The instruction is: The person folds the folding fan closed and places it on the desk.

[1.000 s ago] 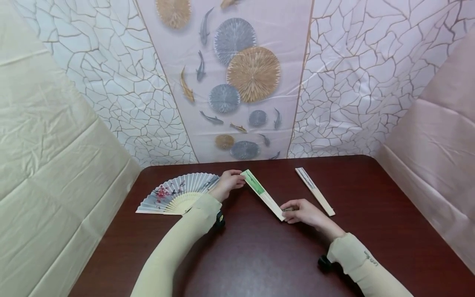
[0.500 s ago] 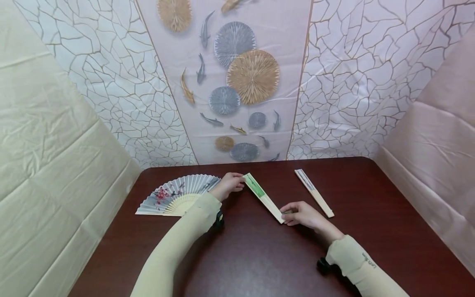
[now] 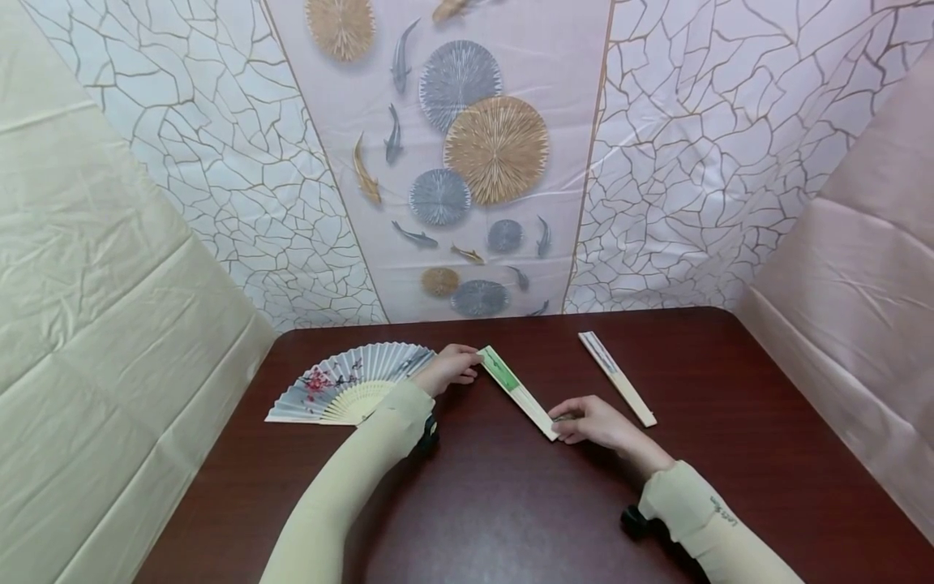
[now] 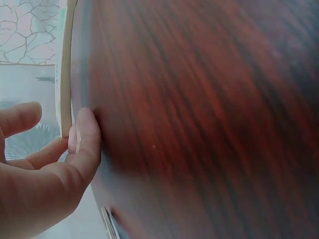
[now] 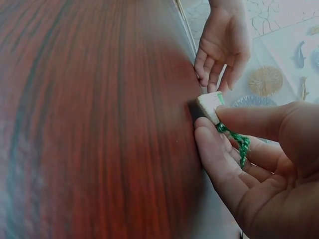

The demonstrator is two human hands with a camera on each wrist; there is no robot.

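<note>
A folded fan [image 3: 516,392] with a green panel and pale ribs slants across the middle of the table. My right hand [image 3: 593,420] holds its near end; in the right wrist view thumb and finger pinch that end [image 5: 207,105], and a green braided cord [image 5: 243,148] hangs beside them. At the far end my left hand [image 3: 451,367] touches the fan with loosely extended fingers [image 4: 88,132]. Beside the left forearm lies a spread grey fan [image 3: 324,385] with red blossoms, partly hidden by the hand and sleeve.
Another folded fan [image 3: 617,378], pale with a grey panel, lies to the right of my right hand. The dark red wooden table [image 3: 496,519] ends at a patterned cloth backdrop [image 3: 664,203]. Pale cloth [image 3: 131,324] hangs on both sides.
The far end of the green folded fan has come slightly down and nearer. Both hands stay at its two ends, and the other fans lie as before.
</note>
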